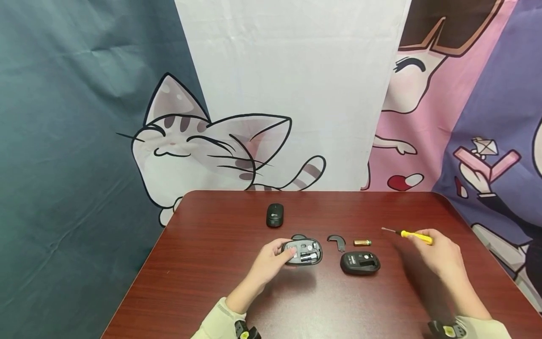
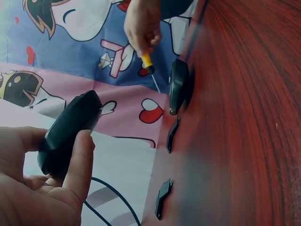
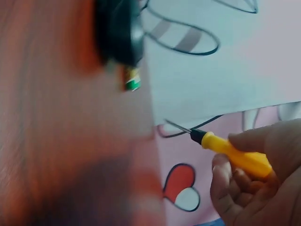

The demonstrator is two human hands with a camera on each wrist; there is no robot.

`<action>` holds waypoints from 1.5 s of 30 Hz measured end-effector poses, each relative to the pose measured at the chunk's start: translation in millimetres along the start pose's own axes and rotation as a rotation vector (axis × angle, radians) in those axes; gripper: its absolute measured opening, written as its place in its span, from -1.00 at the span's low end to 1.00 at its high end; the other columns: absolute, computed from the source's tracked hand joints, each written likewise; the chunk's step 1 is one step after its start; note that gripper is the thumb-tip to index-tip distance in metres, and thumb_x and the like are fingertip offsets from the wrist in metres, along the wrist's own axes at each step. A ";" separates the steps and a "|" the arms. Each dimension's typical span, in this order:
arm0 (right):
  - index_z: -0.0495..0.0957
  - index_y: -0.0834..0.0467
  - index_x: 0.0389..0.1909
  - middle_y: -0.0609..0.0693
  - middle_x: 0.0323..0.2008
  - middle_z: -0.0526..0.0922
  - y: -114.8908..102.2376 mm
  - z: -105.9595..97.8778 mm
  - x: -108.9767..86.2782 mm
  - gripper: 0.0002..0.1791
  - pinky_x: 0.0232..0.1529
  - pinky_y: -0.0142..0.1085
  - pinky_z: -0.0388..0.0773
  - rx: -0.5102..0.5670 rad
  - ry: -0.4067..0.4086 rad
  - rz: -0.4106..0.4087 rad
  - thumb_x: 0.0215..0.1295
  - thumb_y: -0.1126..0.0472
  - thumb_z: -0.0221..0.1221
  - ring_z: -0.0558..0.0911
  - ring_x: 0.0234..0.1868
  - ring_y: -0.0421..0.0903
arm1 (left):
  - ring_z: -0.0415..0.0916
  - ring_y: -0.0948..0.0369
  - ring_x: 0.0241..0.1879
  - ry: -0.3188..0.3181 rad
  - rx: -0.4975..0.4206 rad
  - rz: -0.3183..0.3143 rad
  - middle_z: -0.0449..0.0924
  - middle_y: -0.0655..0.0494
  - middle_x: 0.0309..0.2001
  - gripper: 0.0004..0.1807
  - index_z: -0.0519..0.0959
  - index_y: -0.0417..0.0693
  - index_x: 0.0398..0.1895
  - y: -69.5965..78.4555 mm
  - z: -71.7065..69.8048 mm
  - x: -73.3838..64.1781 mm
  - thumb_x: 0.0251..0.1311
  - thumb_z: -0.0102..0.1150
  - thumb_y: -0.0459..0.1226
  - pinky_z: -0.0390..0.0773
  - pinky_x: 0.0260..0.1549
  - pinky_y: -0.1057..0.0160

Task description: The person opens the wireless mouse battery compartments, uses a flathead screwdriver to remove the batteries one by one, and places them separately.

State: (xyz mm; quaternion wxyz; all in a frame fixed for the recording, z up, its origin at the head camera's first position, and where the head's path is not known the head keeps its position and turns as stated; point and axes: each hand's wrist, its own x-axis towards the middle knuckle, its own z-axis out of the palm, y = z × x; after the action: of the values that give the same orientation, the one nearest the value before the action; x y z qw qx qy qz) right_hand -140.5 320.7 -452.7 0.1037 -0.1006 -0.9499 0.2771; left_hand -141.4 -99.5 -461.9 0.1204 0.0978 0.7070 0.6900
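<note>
My left hand (image 1: 271, 259) grips a computer mouse (image 1: 292, 246) by its left end, above the table, thumb across its upturned underside. The battery compartment is uncovered and a battery (image 1: 309, 257) lies in it. In the left wrist view, fingers curl around the dark body of the mouse (image 2: 70, 129). Off to the right, my right hand (image 1: 440, 252) holds a screwdriver (image 1: 417, 237) by its yellow handle, the metal tip pointing left. A second mouse (image 1: 360, 263) lies bottom up on the table between my hands, its battery slot uncovered.
A loose battery (image 1: 362, 243) lies behind the second mouse. Left of it is a curved black battery cover (image 1: 337, 241); another cover (image 1: 298, 237) shows partly behind the held mouse. Farther back, a black mouse (image 1: 275, 215) sits upright on the reddish wooden table (image 1: 203, 263). A printed curtain (image 1: 296, 70) hangs behind.
</note>
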 end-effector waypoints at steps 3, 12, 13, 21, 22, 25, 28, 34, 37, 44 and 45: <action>0.56 0.28 0.05 0.32 -0.21 0.70 -9.6 -7.0 -5.0 -0.47 -0.41 -0.11 0.48 0.068 0.027 -0.020 0.44 -0.14 0.17 0.62 -0.27 0.16 | 0.69 0.25 -0.28 0.000 0.005 -0.006 0.72 -0.14 -0.11 -0.57 0.52 -0.37 0.18 1.2 0.5 -0.1 0.38 0.23 -0.24 0.80 -0.15 0.05; 0.52 0.23 0.06 -0.22 -0.19 0.75 -40.7 -16.9 -17.8 -0.78 -0.17 -0.52 0.72 0.912 -0.072 -0.189 0.45 0.33 0.17 0.77 -0.27 -0.25 | 0.71 0.22 -0.27 -0.018 -0.042 -0.025 0.70 -0.18 -0.11 -0.57 0.49 -0.45 0.17 1.9 4.0 2.4 0.37 0.21 -0.29 0.81 -0.19 0.06; 0.52 0.23 0.05 -0.17 -0.17 0.76 -44.2 -17.2 -19.3 -0.79 -0.15 -0.49 0.73 0.993 -0.084 -0.215 0.45 0.38 0.15 0.78 -0.26 -0.22 | 0.71 0.21 -0.27 -0.021 -0.044 -0.021 0.70 -0.19 -0.11 -0.57 0.48 -0.46 0.16 1.9 4.4 2.8 0.38 0.21 -0.29 0.81 -0.19 0.05; 0.48 0.33 0.00 0.07 -0.12 0.76 -71.8 -19.4 -29.6 -0.77 -0.08 -0.29 0.75 1.317 -0.151 -0.324 0.45 0.58 -0.03 0.79 -0.22 -0.08 | 0.72 0.19 -0.28 -0.025 -0.048 -0.032 0.70 -0.16 -0.13 -0.58 0.47 -0.45 0.15 4.3 7.1 4.9 0.38 0.19 -0.29 0.78 -0.15 -0.06; 0.50 0.33 -0.01 0.09 -0.12 0.76 -74.9 -19.3 -30.7 -0.76 -0.09 -0.28 0.76 1.340 -0.161 -0.330 0.45 0.58 -0.05 0.79 -0.22 -0.06 | 0.72 0.19 -0.28 -0.024 -0.049 -0.035 0.70 -0.16 -0.13 -0.59 0.47 -0.44 0.15 5.0 7.5 5.1 0.38 0.18 -0.29 0.76 -0.12 -0.10; 0.51 0.36 -0.02 0.15 -0.12 0.76 -83.2 -18.3 -33.9 -0.74 -0.15 -0.24 0.78 1.396 -0.182 -0.360 0.46 0.60 -0.10 0.78 -0.23 -0.02 | 0.72 0.20 -0.27 -0.024 -0.051 -0.040 0.70 -0.14 -0.13 -0.59 0.47 -0.43 0.14 6.7 9.3 5.8 0.38 0.18 -0.28 0.73 -0.06 -0.15; 0.51 0.42 -0.01 0.19 -0.10 0.75 -89.8 -16.6 -36.6 -0.72 -0.17 -0.23 0.79 1.411 -0.182 -0.415 0.46 0.61 -0.13 0.78 -0.22 0.00 | 0.71 0.21 -0.26 -0.024 -0.055 -0.037 0.70 -0.13 -0.14 -0.58 0.47 -0.44 0.13 8.3 11.8 6.2 0.38 0.19 -0.26 0.71 -0.03 -0.17; 0.48 0.43 0.03 0.14 -0.06 0.75 -99.1 -12.0 -42.0 -0.76 -0.17 -0.24 0.79 1.307 -0.159 -0.465 0.47 0.58 -0.09 0.78 -0.23 -0.06 | 0.69 0.23 -0.28 -0.009 -0.035 -0.033 0.71 -0.07 -0.18 -0.59 0.49 -0.41 0.12 10.4 16.4 7.1 0.39 0.20 -0.24 0.75 -0.06 -0.12; 0.47 0.43 0.03 0.09 -0.09 0.76 -103.1 -9.1 -45.3 -0.78 -0.20 -0.25 0.79 1.208 -0.128 -0.458 0.46 0.57 -0.04 0.78 -0.29 -0.10 | 0.69 0.23 -0.29 -0.003 -0.031 -0.040 0.71 -0.07 -0.18 -0.59 0.49 -0.41 0.13 10.6 17.3 7.4 0.40 0.19 -0.25 0.76 -0.09 -0.08; 0.48 0.40 -0.01 -0.02 -0.14 0.77 -111.1 -4.5 -52.1 -0.82 -0.28 -0.25 0.79 1.060 -0.120 -0.469 0.44 0.55 0.01 0.77 -0.35 -0.13 | 0.70 0.22 -0.27 0.002 -0.044 -0.051 0.72 -0.12 -0.15 -0.60 0.49 -0.42 0.13 11.7 17.5 8.5 0.41 0.19 -0.25 0.76 -0.08 -0.05; 0.47 0.42 -0.02 -0.01 -0.14 0.77 -112.2 -3.4 -52.6 -0.82 -0.29 -0.26 0.79 1.056 -0.125 -0.481 0.44 0.55 0.01 0.76 -0.35 -0.13 | 0.70 0.22 -0.28 0.003 -0.041 -0.050 0.72 -0.12 -0.16 -0.60 0.50 -0.42 0.12 11.5 17.5 8.8 0.40 0.19 -0.25 0.77 -0.09 -0.05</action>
State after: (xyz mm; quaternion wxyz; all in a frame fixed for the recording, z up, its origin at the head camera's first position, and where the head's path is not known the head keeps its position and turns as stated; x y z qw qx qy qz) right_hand -104.2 216.7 -395.9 0.1434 0.1999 -0.6836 0.6871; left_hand -144.7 -79.9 -451.1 0.1387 0.0764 0.6953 0.7011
